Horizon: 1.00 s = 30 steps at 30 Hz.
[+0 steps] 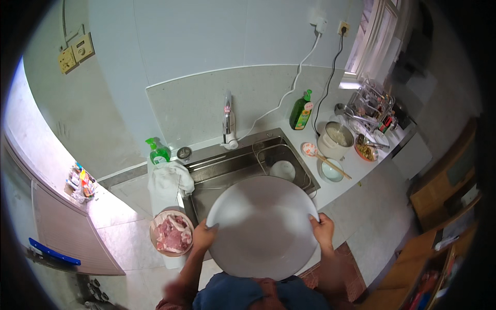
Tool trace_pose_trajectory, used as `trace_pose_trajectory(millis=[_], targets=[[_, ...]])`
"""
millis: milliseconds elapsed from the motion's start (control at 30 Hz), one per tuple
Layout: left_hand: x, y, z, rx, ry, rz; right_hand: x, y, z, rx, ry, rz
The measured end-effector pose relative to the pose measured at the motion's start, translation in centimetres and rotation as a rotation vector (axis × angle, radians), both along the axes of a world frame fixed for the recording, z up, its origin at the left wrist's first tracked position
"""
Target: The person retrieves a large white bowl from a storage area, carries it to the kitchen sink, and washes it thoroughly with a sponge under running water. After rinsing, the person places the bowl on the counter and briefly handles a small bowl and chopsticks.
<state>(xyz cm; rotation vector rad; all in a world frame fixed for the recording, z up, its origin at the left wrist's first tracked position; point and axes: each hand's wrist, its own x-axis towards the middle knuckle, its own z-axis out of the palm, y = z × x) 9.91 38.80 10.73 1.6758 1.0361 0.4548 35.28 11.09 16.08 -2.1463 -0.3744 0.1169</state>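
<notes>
A large white basin (pixel 263 228) is held at its rim from both sides, over the front edge of the stainless steel sink (pixel 217 193). My left hand (pixel 204 235) grips the left rim and my right hand (pixel 322 229) the right rim. The basin looks bare inside. Behind it, a white bowl (pixel 283 170) sits in a wire basket (pixel 298 155) at the sink's right side. The chrome faucet (pixel 227 120) stands at the back. To the left, a round plate or bowl of raw meat (pixel 173 234) rests near my left forearm.
A white cloth (pixel 170 180) and green pump bottle (pixel 158 152) are at left. On the right counter stand a larger green bottle (pixel 301 112), a rice pot (pixel 336 139), a pale bowl with chopsticks (pixel 331 171), a food bowl (pixel 366 151) and a cluttered dish rack (pixel 374 100).
</notes>
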Motion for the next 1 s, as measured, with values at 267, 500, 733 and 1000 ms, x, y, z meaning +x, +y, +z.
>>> trace_pose_trajectory(millis=[267,500,733,1000], targets=[[0.7,3.0,2.2,0.123,0.091,0.225,5.7,10.8,-0.1,-0.104,-0.092,0.261],[0.2,4.7,-2.2,0.100,0.111,0.333,9.8,16.0,-3.4,-0.097,-0.193,0.427],[0.8,4.2,-0.7,0.019,0.174,0.463,11.3,19.8,-4.3,-0.136,-0.178,0.552],[-0.6,5.7,-7.8,0.254,0.442,0.485,13.6,20.8,-6.7,-0.128,-0.091,0.606]])
